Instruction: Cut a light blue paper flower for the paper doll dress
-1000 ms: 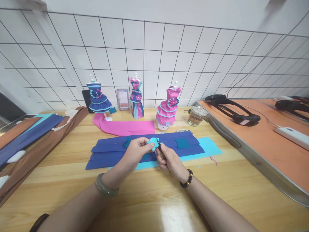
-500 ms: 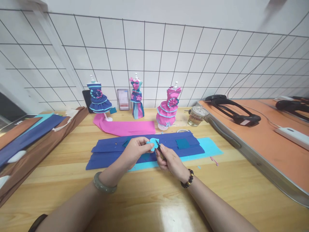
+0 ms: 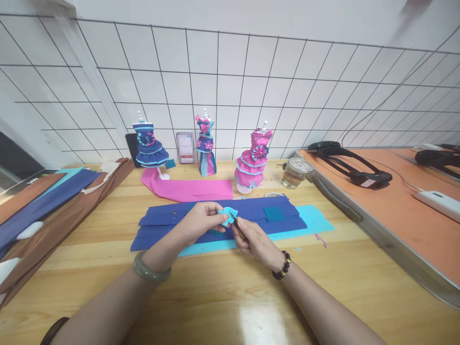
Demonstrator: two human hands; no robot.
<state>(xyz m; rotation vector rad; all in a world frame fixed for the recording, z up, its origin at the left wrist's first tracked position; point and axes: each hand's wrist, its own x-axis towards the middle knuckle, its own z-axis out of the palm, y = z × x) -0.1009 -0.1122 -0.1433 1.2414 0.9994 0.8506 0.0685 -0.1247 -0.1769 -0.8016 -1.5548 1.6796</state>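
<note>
Between thumb and fingers, my left hand (image 3: 203, 220) pinches a small light blue paper piece (image 3: 230, 216) with rounded lobes. My right hand (image 3: 253, 238) is closed around a dark, slim pointed tool (image 3: 238, 227), whose tip touches the paper piece; whether it is scissors or tweezers I cannot tell. Both hands are above folded dark blue crepe paper (image 3: 247, 206). Under that lies a light blue sheet (image 3: 314, 218). A teal square (image 3: 273, 213) rests on the dark blue paper, right of my hands.
Three small dress forms (image 3: 149, 146), (image 3: 206, 143), (image 3: 253, 160) in paper dresses stand behind a pink strip (image 3: 194, 189). A lidded glass cup (image 3: 296, 172) is at the back right. Black headsets (image 3: 354, 165) lie on an orange surface (image 3: 406, 230). Brown cloth (image 3: 72, 220) lies left.
The light blue piece has turned slightly between my left fingers, and the tool's tip now lies over its right part. The whole view has shifted a little.
</note>
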